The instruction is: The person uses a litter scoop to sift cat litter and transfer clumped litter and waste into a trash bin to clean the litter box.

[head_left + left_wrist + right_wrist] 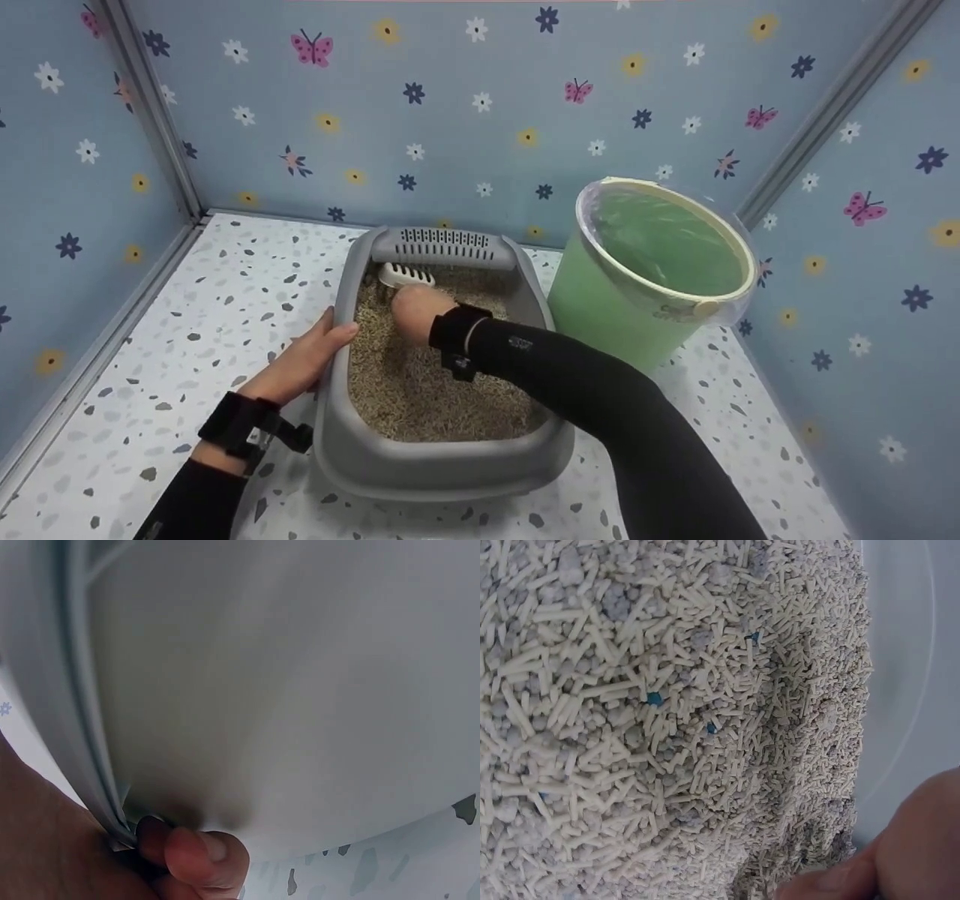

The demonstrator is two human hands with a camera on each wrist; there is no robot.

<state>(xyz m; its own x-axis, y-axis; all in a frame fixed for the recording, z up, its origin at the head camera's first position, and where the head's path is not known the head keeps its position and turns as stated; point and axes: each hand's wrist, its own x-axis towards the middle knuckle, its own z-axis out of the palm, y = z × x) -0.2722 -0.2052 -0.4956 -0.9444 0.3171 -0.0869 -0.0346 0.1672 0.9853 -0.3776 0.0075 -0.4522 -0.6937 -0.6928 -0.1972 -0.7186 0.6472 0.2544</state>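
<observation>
A grey litter box (pixel 442 469) stands on the speckled surface, filled with pale pellet litter (pixel 450 401). My left hand (pixel 296 364) grips its left side, thumb over the rim; in the left wrist view the fingers (pixel 202 855) curl below the rim against the outer wall. Inside the box, my right hand (pixel 420 313) holds a white slotted litter scoop (pixel 405 275) close over the litter near the back left. The scoop's handle is hidden by the hand. In the right wrist view, the right hand's fingers (pixel 922 840) reach low beside the box's inner wall.
A green bin (pixel 607 315) with a clear plastic liner and cream rim stands right of the litter box, close beside it. Blue flower-patterned panels (pixel 480 127) enclose the back and both sides. Speckled white surface (pixel 247 300) runs along the box's left.
</observation>
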